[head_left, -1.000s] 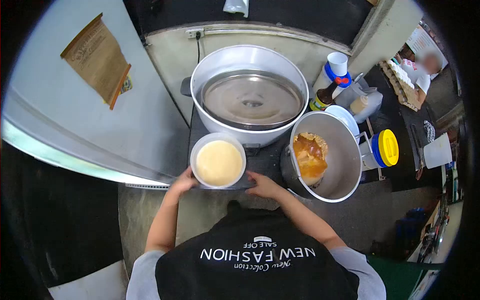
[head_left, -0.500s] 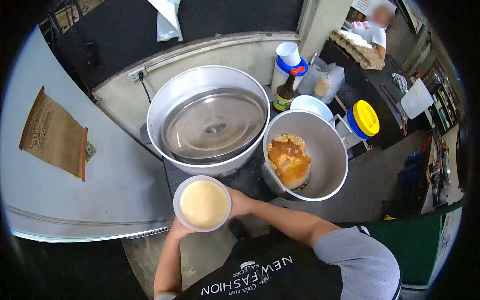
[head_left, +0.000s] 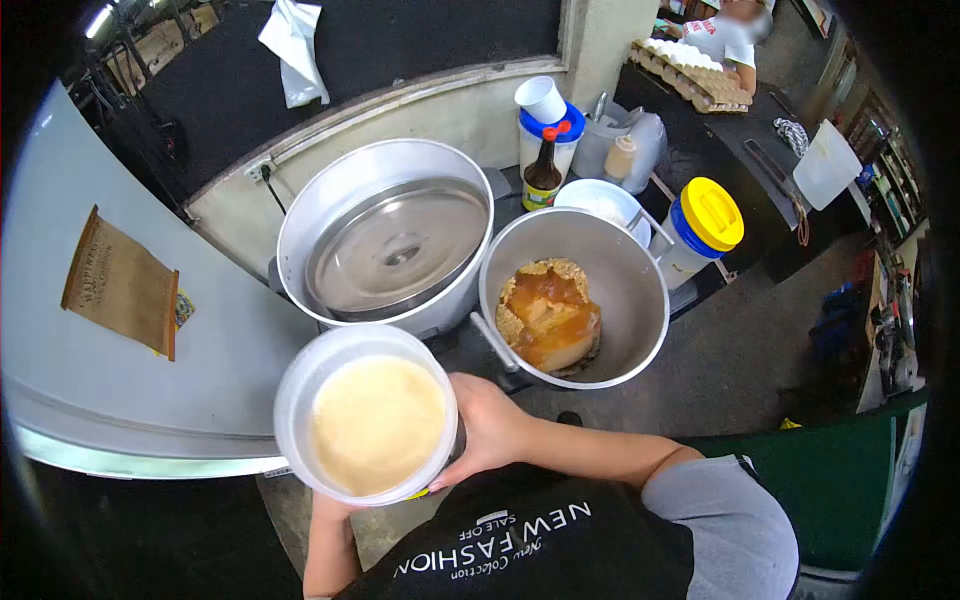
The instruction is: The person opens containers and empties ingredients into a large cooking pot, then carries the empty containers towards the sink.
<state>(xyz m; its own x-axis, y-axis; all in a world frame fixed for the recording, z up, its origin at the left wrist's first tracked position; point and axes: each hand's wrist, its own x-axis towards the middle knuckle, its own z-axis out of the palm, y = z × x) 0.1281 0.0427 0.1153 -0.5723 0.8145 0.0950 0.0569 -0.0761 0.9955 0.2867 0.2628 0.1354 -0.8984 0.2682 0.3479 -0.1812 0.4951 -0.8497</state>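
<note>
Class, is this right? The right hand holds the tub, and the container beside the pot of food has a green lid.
Nearly: in the head view, the container beside the pot of food has a yellow lid, not green. The right hand does hold the tub.

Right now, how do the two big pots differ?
The left pot has a metal lid sitting down inside its rim, while the right pot is uncovered. The lid hides the left pot's contents; the right pot shows brown-topped food at the bottom. Both are silvery and round.
</note>
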